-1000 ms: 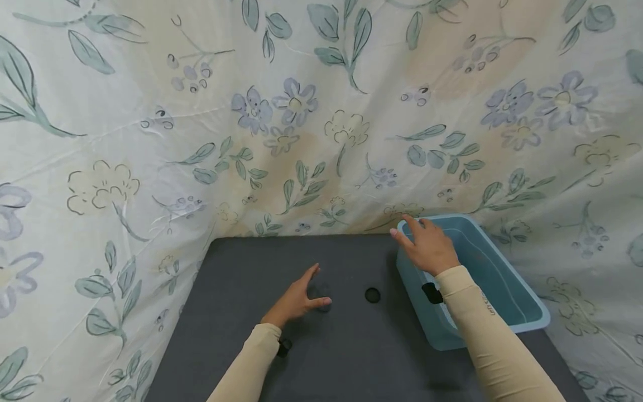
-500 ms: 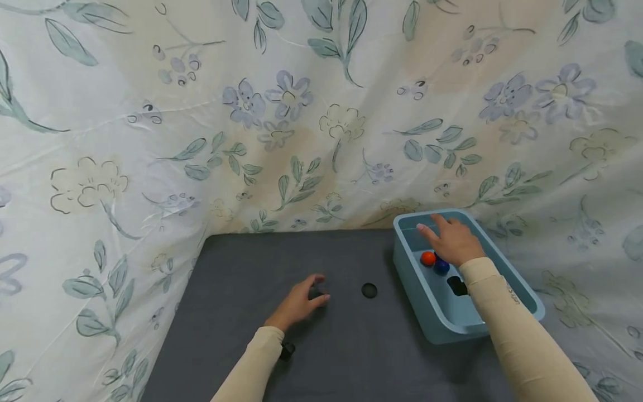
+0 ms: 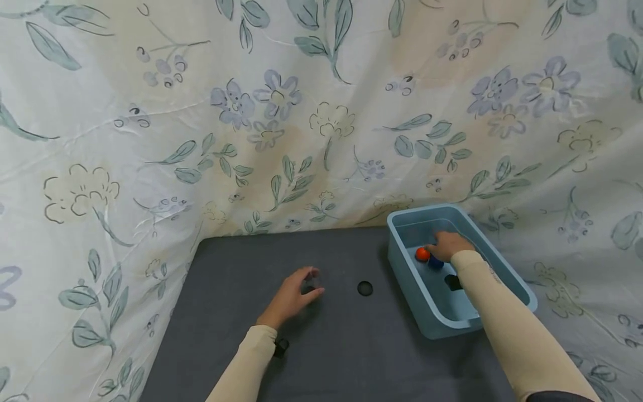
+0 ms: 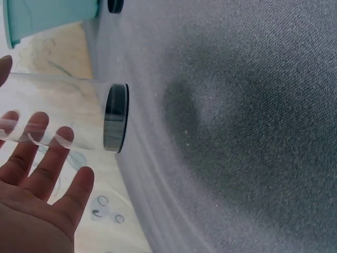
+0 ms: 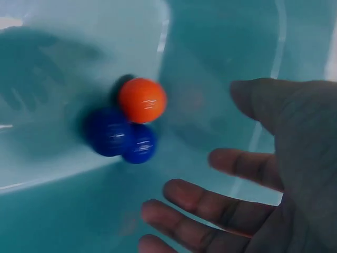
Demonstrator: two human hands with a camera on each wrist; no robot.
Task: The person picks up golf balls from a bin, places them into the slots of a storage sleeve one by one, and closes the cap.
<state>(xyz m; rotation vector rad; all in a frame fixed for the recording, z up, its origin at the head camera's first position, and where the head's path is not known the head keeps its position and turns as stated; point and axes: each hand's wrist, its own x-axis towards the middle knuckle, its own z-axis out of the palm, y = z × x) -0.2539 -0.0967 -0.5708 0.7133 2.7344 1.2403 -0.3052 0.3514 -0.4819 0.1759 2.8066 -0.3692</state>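
Observation:
My left hand [image 3: 290, 296] holds a clear cylinder [image 4: 79, 103] with a black base [image 4: 116, 117], upright on the dark table. In the left wrist view several fingers lie against its clear wall, the thumb is on the opposite side, and the little finger stands free. My right hand [image 3: 452, 245] reaches down inside the blue bin [image 3: 409, 290]. Its fingers are spread and hold nothing. Close by on the bin's floor, an orange ball [image 5: 142, 100] touches two blue balls, one larger-looking blue ball [image 5: 108, 132] and another blue ball [image 5: 140, 146].
A round black cap-like disc [image 3: 365, 288] lies on the dark table [image 3: 241, 279] between the left hand and the bin. Floral cloth [image 3: 301, 139] hangs behind and at both sides. The bin stands at the table's right, with raised walls around the right hand.
The left thumb and fingers have drawn together around the clear cylinder. My right hand has moved from above the bin's near left rim down into it, and the balls have come into view.

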